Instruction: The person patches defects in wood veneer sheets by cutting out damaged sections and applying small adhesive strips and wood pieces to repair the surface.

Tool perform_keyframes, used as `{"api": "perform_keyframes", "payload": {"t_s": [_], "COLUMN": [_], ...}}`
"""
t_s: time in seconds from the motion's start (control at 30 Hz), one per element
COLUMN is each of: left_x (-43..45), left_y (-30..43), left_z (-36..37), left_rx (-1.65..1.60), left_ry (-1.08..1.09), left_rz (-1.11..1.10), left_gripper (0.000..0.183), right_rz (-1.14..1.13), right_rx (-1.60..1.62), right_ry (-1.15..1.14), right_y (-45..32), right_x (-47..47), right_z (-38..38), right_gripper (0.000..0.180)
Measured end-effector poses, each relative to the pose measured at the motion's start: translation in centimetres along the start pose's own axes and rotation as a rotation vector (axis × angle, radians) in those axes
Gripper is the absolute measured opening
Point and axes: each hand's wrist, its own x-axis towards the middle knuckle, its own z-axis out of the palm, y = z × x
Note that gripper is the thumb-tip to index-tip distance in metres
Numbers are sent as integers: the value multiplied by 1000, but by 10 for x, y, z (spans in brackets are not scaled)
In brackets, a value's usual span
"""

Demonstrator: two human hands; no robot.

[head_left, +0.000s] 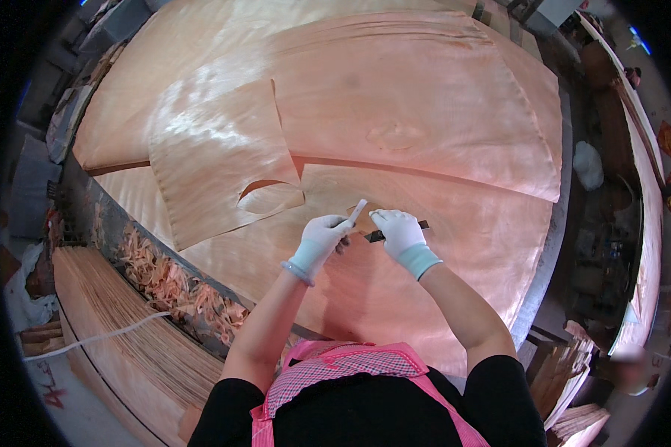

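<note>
Gloved in white, my left hand (323, 234) pinches a narrow whitish strip (359, 209) that points up and away from me. My right hand (398, 230), also gloved, grips a dark flat-bladed knife (376, 236) lying crosswise under the palm. Both hands are over a wide wood veneer sheet (453, 268). Just beyond the strip, a small brownish patch (372, 210) shows on the sheet, partly hidden by my hands. Up and left of my hands lies a smaller loose veneer piece (218, 151) with an eye-shaped hole near its lower corner.
Layered veneer sheets (425, 95) cover the far side of the table. Curled veneer scraps (173, 279) heap along its left edge. A tall veneer stack (134, 329) stands at lower left, crossed by a white cord (109, 335). More veneer pieces (562, 374) stand at lower right.
</note>
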Motion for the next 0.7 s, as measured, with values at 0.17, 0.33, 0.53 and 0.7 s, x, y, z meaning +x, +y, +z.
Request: {"api": "perform_keyframes", "payload": {"t_s": [0.17, 0.33, 0.53, 0.7], "left_x": [36, 37, -7, -11], "left_y": [-8, -1, -8, -35], "left_z": [3, 8, -14, -23], "left_rx": [29, 40, 239, 750], "left_ry": [-9, 28, -45, 154], "left_rz": [-159, -217, -168, 147], "left_gripper": [21, 21, 30, 23], "right_rz": [-22, -101, -170, -186], "right_rx": [-24, -212, -391, -424], "right_ry": [-31, -87, -287, -420], "right_y": [-2, -10, -16, -33], "right_x": [0, 6, 11, 15], "right_z": [-3, -16, -15, -32], "right_gripper": [48, 52, 64, 62]}}
